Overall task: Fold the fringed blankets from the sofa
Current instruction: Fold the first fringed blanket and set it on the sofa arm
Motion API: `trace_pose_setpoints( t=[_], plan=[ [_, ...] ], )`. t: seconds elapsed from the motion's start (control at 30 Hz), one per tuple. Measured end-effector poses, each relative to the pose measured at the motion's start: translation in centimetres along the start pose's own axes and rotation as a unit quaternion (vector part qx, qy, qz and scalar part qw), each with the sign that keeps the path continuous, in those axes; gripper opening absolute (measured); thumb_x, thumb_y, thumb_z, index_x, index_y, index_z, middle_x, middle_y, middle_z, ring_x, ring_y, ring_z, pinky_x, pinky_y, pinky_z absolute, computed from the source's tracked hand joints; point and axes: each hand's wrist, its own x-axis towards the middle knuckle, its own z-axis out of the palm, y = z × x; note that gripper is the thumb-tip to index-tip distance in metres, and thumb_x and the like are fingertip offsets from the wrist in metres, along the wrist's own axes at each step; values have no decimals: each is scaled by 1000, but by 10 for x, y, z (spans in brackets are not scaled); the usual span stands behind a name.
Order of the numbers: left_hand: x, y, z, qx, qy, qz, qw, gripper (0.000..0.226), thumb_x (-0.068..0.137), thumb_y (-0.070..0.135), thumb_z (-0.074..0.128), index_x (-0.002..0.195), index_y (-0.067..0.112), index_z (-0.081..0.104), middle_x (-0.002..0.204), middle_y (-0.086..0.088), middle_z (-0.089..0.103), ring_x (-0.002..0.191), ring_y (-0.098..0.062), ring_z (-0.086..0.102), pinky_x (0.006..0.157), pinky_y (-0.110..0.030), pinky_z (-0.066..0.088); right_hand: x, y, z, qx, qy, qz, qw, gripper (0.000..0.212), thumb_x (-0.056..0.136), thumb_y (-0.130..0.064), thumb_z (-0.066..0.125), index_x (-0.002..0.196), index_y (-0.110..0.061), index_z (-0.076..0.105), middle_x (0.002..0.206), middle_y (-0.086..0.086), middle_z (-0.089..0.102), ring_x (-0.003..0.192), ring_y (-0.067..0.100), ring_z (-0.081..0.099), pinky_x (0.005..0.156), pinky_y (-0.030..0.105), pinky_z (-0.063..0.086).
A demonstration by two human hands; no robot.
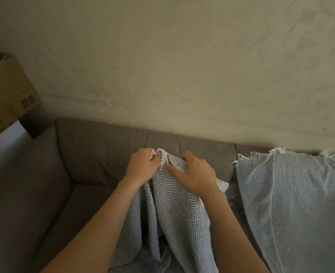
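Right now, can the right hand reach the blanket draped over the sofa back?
Probably yes: nothing lies between the right hand and the draped blanket beside it. But it grips the fringed edge of the held blanket, with the left hand, so it must let go first.

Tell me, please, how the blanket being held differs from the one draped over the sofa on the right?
The held blanket is gripped at its fringed edge by the left hand and right hand and hangs bunched in folds. The draped blanket lies spread and untouched over the back of the sofa. The held blanket looks greyer, while the draped blanket looks a paler blue-grey. Both are waffle-textured with white fringe.
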Motion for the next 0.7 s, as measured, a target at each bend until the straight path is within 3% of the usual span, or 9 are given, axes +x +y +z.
trace_pose_setpoints(
  t=[0.07, 0.13, 0.23, 0.3, 0.37, 0.47, 0.57, 0.7],
  plan=[
    [-1, 2, -2, 0, -20, 25, 999, 45, 99, 32, 65, 61, 18, 45, 55, 1, 45, 48, -12, 39, 53, -32, 34, 0, -3, 3, -20, 56, 31, 998, 59, 80, -81, 58, 75, -23, 53, 66, -10, 61, 62, 17, 61, 59, 30, 47],
    [-2, 5, -2, -5, -45, 41, 998, 39, 93, 31, 70, 63, 15, 52, 57, 1, 54, 50, -15, 49, 52, -35, 41, -1, -5, 4, -28, 85, 37, 995, 61, 78, -80, 61, 68, -21, 51, 61, -9, 58, 57, 17, 58, 56, 29, 43],
    [-4, 10, -2, -15, -110, 59, 992, 26, 94, 38, 74, 76, 19, 72, 70, 0, 71, 65, -14, 68, 63, -42, 54, 1, -8, 3, -19, 73, 20, 997, 31, 85, -55, 63, 86, -24, 60, 73, -7, 62, 67, 24, 60, 60, 32, 41],
    [-5, 12, 0, -22, -131, 57, 990, 38, 95, 47, 74, 75, 15, 71, 67, -3, 69, 57, -10, 64, 57, -40, 50, 2, -8, 4, -16, 83, 12, 996, 14, 87, -35, 61, 91, -22, 62, 79, -4, 60, 69, 26, 55, 58, 32, 36],
    [-5, 12, 0, -23, -128, 46, 991, 54, 93, 54, 73, 68, 8, 62, 60, -7, 62, 48, -9, 54, 53, -36, 42, 4, -6, 5, -2, 94, 9, 996, 8, 87, -23, 59, 84, -16, 63, 81, -1, 57, 67, 26, 52, 56, 32, 33],
    [-4, 9, -6, -19, -121, 19, 992, 57, 90, 56, 75, 57, 17, 49, 51, -1, 47, 47, -12, 43, 54, -36, 32, 6, 5, 6, -24, 54, 12, 998, 16, 83, -10, 60, 69, -13, 54, 68, 1, 53, 62, 29, 49, 60, 33, 33],
    [-4, 8, -13, -19, -80, 6, 997, 58, 93, 54, 74, 57, 19, 44, 50, 4, 43, 40, -3, 44, 50, -30, 31, 5, 18, 3, -50, -28, 74, 996, 29, 90, -10, 59, 68, -14, 41, 67, 2, 46, 64, 31, 48, 63, 34, 35],
    [-3, 3, -16, -5, -26, -6, 1000, 56, 100, 45, 68, 60, 17, 42, 49, 4, 45, 43, 1, 60, 46, -22, 31, 7, 27, 3, 102, -78, 101, 987, 35, 88, -2, 52, 60, -11, 32, 57, 3, 36, 54, 17, 30, 51, 31, 24]
  ],
)
